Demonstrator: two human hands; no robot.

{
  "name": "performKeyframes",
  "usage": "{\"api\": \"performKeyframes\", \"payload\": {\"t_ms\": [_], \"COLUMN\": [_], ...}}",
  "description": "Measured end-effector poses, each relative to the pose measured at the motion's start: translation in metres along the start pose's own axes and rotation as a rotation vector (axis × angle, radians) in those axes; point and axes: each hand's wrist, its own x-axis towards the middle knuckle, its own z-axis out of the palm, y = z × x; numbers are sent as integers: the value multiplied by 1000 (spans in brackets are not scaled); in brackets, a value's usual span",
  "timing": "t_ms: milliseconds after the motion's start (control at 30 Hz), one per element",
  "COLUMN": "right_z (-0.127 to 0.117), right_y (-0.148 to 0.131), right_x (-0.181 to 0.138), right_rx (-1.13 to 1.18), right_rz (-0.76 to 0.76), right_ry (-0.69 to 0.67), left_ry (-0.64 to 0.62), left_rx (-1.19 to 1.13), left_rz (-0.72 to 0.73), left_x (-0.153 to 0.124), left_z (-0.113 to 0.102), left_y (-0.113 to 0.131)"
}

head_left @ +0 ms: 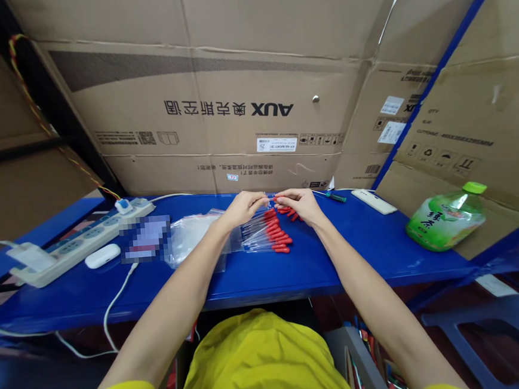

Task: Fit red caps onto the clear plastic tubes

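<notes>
Close together at the back of the blue table [319, 267], my two hands hold one slim red-ended tool, perhaps a small screwdriver. My left hand [245, 207] pinches its clear, thin end. The fingertips of my right hand [301, 203] are closed at its red end. Just in front of them lies a row of similar red-ended tools [269, 232], red ends to the right and pale shafts to the left. A few loose red pieces [289, 212] are under my right hand. Clear plastic bags [191, 236] lie flat beneath my left forearm.
A green-handled screwdriver [335, 197], a white flat device [374, 201] and a green drink bottle [445, 219] are to the right. Leftward lie a phone [148, 238], a white case [103, 256] and a power strip [83, 241] with cables. Cardboard [215, 84] walls the back.
</notes>
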Motion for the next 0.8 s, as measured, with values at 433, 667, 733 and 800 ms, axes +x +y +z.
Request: {"api": "performKeyframes", "payload": {"t_ms": [433,667,733,800], "right_z": [2,3,2,1], "right_y": [1,3,4,4], "right_x": [0,2,2,2], "right_rx": [-33,-78,-103,-104], "right_rz": [-11,-50,-47,-32], "right_ry": [-56,-63,-73,-65], "left_ry": [-13,-16,-30,-21], "left_rx": [-18,50,90,109], "left_rz": [0,-35,-64,-88], "left_x": [0,-2,-3,-5], "left_z": [1,0,-2,-4], "left_y": [2,-2,-6,-10]}}
